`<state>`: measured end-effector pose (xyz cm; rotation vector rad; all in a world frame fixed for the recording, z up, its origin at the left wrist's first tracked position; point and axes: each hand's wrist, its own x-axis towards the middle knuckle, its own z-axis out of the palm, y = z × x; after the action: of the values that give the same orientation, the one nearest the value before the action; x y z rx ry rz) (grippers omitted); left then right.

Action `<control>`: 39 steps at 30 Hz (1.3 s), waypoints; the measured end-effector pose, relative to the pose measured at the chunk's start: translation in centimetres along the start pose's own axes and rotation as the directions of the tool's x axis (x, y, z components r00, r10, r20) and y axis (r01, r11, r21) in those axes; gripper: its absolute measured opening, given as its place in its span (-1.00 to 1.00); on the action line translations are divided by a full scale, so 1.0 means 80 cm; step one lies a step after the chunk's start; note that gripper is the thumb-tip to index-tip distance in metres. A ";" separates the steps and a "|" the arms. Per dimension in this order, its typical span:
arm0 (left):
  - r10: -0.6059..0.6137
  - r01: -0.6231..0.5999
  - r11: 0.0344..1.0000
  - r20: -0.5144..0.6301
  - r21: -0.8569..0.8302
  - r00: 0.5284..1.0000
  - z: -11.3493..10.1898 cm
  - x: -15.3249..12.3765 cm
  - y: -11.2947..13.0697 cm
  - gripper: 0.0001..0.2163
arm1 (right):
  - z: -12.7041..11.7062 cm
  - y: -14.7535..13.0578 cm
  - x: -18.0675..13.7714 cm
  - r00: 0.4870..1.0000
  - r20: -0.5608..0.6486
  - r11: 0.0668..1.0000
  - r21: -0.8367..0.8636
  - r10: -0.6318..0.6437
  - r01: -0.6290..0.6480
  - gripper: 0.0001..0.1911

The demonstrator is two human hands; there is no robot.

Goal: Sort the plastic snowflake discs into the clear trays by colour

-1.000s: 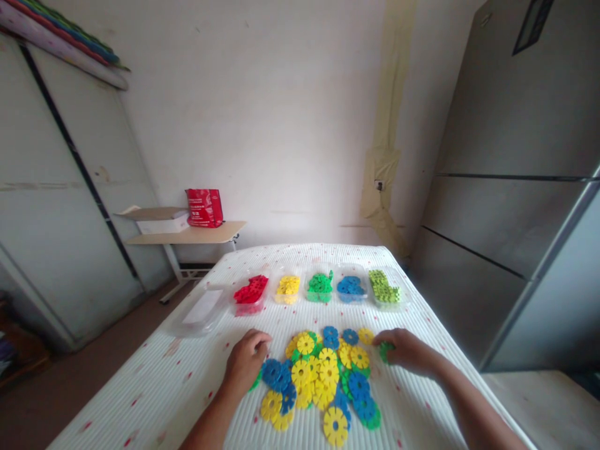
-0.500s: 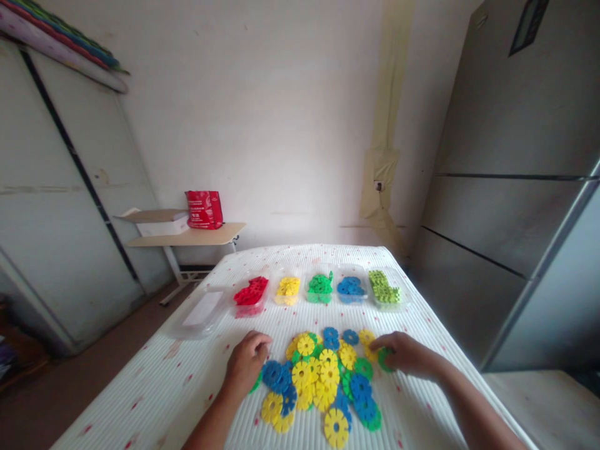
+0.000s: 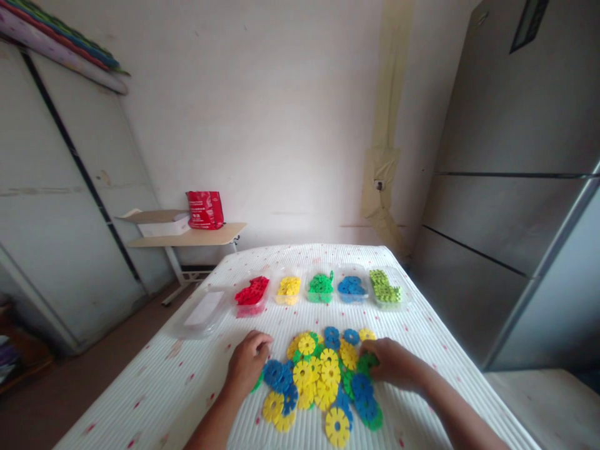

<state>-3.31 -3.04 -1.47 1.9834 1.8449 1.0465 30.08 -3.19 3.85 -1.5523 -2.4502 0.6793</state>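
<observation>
A loose pile of notched, flower-shaped plastic discs lies before me, with yellow discs (image 3: 330,373) in the middle and blue discs (image 3: 276,376) at the sides. At the pile's right edge, my right hand (image 3: 396,364) has its fingers closed on a green disc (image 3: 368,361); the fingertips are partly hidden. My left hand (image 3: 247,361) rests on the cloth left of the pile, fingers curled together, and what is in them, if anything, is hidden. Part of another green disc (image 3: 257,382) shows beside its wrist.
Behind the pile stand clear tubs of red pieces (image 3: 253,291), yellow pieces (image 3: 289,286), green pieces (image 3: 320,284), blue pieces (image 3: 352,287) and light-green pieces (image 3: 385,287). A clear lid or tray (image 3: 202,312) lies left of them. A fridge (image 3: 497,206) is at the right.
My right hand has moved left, further over the pile's edge, and the green disc at its fingers has shifted left with it. My left hand has stayed in place.
</observation>
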 end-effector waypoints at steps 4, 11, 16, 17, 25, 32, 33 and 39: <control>-0.009 0.009 1.000 0.003 -0.002 1.000 0.000 -0.001 0.000 -0.79 | -0.010 0.000 0.003 0.997 -0.078 0.997 -0.066 0.025 -0.030 -0.83; -0.009 0.009 1.000 0.003 -0.002 1.000 0.000 0.000 0.002 -0.79 | -0.053 -0.027 0.045 0.992 -0.101 0.951 0.305 0.079 -0.045 -0.91; -0.012 0.011 0.999 -0.012 -0.046 1.000 -0.001 -0.001 0.002 -0.81 | -0.064 -0.053 0.090 0.956 -0.284 0.939 0.342 0.077 0.026 -0.70; -0.008 0.007 0.998 -0.017 -0.061 1.000 -0.001 -0.001 0.001 -0.81 | -0.063 -0.057 0.094 0.949 -0.307 0.940 0.340 0.071 0.040 -0.68; 0.007 0.001 0.988 0.049 -0.157 0.999 -0.004 -0.005 0.003 -0.82 | 0.002 -0.061 0.054 0.945 -0.285 0.973 0.121 -0.158 0.199 -0.76; 0.158 -0.138 0.987 0.289 -0.089 0.944 -0.018 -0.023 0.042 -0.46 | 0.047 -0.067 -0.012 0.868 -0.038 0.859 -0.168 -0.495 0.483 -0.40; 0.198 -0.187 0.980 0.335 -0.066 0.921 -0.017 -0.026 0.048 -0.35 | 0.048 -0.069 -0.015 0.857 -0.012 0.846 -0.174 -0.514 0.505 -0.40; 0.260 -0.336 0.939 0.485 0.074 0.835 0.002 -0.040 0.074 -0.14 | 0.044 -0.056 -0.013 0.873 -0.010 0.846 -0.253 -0.487 0.469 -0.53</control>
<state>1.49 -7.07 0.97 2.4090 1.4191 0.4212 25.64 -6.75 2.89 -0.9240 -2.7801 0.2329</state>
